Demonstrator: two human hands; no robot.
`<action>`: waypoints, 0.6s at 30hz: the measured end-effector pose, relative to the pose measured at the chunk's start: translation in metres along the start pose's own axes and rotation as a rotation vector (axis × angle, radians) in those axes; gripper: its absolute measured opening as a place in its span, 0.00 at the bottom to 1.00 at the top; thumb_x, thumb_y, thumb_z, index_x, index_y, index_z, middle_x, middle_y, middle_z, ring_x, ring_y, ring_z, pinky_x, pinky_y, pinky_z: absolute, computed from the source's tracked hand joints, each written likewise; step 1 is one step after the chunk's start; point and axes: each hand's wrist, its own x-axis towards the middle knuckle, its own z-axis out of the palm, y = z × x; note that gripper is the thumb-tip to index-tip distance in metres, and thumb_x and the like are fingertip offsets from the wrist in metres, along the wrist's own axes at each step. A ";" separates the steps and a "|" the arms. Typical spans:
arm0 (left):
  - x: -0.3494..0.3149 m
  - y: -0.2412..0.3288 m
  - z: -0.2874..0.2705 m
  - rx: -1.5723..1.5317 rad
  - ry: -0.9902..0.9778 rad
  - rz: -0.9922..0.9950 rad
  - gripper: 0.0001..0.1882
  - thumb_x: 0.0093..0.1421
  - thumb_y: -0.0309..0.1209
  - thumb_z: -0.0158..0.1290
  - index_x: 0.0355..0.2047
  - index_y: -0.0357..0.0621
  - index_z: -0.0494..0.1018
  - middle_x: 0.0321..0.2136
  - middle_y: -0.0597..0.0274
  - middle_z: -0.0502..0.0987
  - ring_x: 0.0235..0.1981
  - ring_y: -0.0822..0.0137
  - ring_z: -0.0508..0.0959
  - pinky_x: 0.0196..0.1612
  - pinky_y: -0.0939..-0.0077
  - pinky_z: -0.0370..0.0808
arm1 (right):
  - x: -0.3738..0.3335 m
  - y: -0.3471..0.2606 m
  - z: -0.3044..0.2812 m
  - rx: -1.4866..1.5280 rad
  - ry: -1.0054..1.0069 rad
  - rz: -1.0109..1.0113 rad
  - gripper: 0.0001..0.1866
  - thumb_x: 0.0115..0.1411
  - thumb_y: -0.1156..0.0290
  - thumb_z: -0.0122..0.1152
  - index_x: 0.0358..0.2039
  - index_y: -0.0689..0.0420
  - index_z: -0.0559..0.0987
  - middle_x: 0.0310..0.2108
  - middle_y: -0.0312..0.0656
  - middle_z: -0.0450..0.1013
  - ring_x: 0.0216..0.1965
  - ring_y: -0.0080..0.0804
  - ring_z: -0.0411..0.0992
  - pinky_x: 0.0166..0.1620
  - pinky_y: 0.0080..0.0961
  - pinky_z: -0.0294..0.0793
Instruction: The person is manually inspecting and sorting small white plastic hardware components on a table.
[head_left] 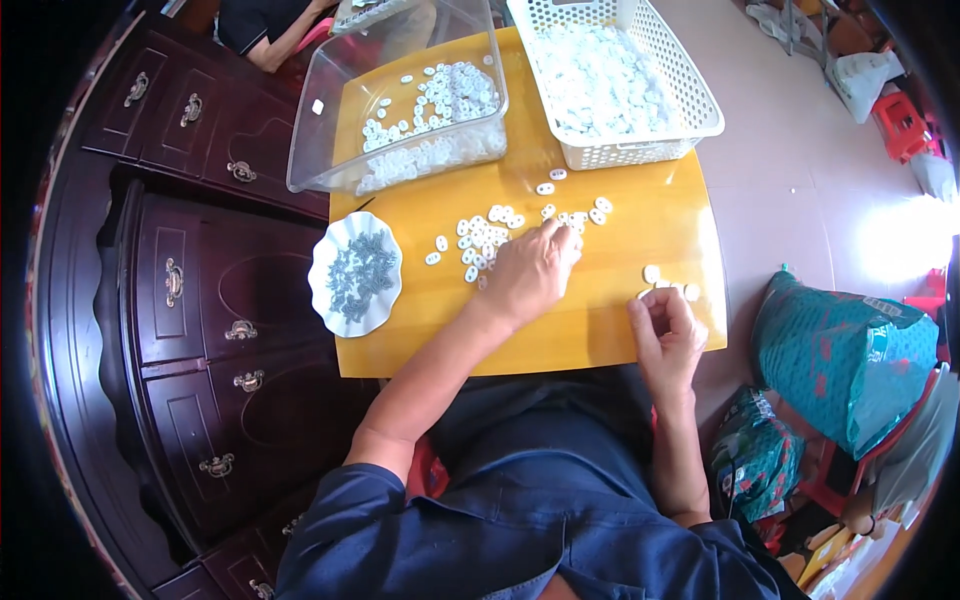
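Note:
My left hand (pixel 530 272) reaches across the yellow table (pixel 630 240), palm down, fingertips on a scatter of small white plastic rings (pixel 485 238); whether it grips one is hidden. Near the table's right front edge, my right hand (pixel 665 330) is curled, fingers pinched on a small white piece, beside a few more white pieces (pixel 665 285). A white scalloped dish (pixel 322 285) holding small grey metal parts (pixel 360 272) sits at the table's left edge.
A clear plastic bin (pixel 330 120) with white rings stands at the back left, a white perforated basket (pixel 690 110) full of white pieces at the back right. Dark wooden drawers (pixel 200 290) flank the left. A teal bag (pixel 840 350) lies on the floor at right. Another person's arm (pixel 275 40) is at the top.

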 end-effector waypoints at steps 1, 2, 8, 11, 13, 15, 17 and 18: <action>-0.002 0.009 -0.007 -0.105 0.008 0.001 0.06 0.63 0.31 0.56 0.35 0.42 0.73 0.34 0.51 0.77 0.33 0.47 0.80 0.34 0.53 0.77 | -0.004 0.005 0.004 0.127 -0.030 0.060 0.06 0.62 0.76 0.66 0.31 0.60 0.76 0.19 0.34 0.72 0.19 0.18 0.69 0.26 0.18 0.69; -0.006 0.017 -0.014 -0.207 0.016 0.000 0.06 0.64 0.32 0.55 0.35 0.43 0.73 0.33 0.52 0.77 0.32 0.47 0.80 0.34 0.52 0.76 | -0.006 0.008 0.009 0.255 -0.065 0.121 0.06 0.63 0.76 0.66 0.32 0.61 0.76 0.20 0.32 0.72 0.20 0.17 0.69 0.26 0.17 0.69; -0.037 0.048 -0.034 -0.277 0.061 0.140 0.06 0.62 0.28 0.57 0.35 0.43 0.70 0.29 0.55 0.72 0.28 0.51 0.78 0.29 0.58 0.74 | -0.012 0.000 0.014 0.753 -0.425 0.417 0.12 0.74 0.63 0.51 0.40 0.57 0.78 0.32 0.33 0.78 0.26 0.13 0.68 0.30 0.12 0.67; -0.045 0.047 -0.032 -0.292 0.081 0.172 0.06 0.62 0.27 0.57 0.35 0.42 0.70 0.28 0.54 0.72 0.28 0.52 0.78 0.29 0.59 0.74 | -0.015 0.001 0.015 0.834 -0.466 0.493 0.12 0.74 0.63 0.52 0.37 0.56 0.77 0.32 0.33 0.78 0.26 0.14 0.69 0.30 0.12 0.67; -0.050 0.046 -0.030 -0.307 0.083 0.172 0.06 0.62 0.27 0.58 0.35 0.42 0.71 0.28 0.55 0.72 0.28 0.52 0.78 0.30 0.60 0.74 | -0.016 0.001 0.015 0.865 -0.508 0.518 0.12 0.73 0.62 0.53 0.37 0.56 0.77 0.32 0.33 0.78 0.26 0.14 0.70 0.30 0.12 0.68; -0.054 0.044 -0.029 -0.348 0.073 0.171 0.06 0.61 0.26 0.58 0.35 0.43 0.71 0.29 0.55 0.73 0.28 0.52 0.78 0.30 0.61 0.74 | -0.017 0.000 0.014 0.878 -0.524 0.528 0.12 0.73 0.62 0.53 0.37 0.56 0.77 0.32 0.33 0.78 0.26 0.15 0.71 0.30 0.12 0.68; -0.056 0.046 -0.033 -0.387 0.082 0.172 0.06 0.61 0.25 0.58 0.35 0.43 0.71 0.29 0.56 0.73 0.28 0.52 0.78 0.30 0.61 0.74 | -0.017 -0.002 0.013 0.876 -0.577 0.552 0.12 0.73 0.62 0.53 0.39 0.56 0.78 0.31 0.33 0.78 0.26 0.15 0.71 0.30 0.12 0.69; -0.057 0.046 -0.034 -0.425 0.091 0.167 0.06 0.60 0.24 0.58 0.35 0.43 0.71 0.29 0.56 0.74 0.28 0.52 0.78 0.30 0.61 0.74 | -0.017 -0.002 0.013 0.875 -0.573 0.550 0.12 0.73 0.62 0.53 0.39 0.56 0.78 0.31 0.33 0.78 0.26 0.15 0.71 0.30 0.12 0.69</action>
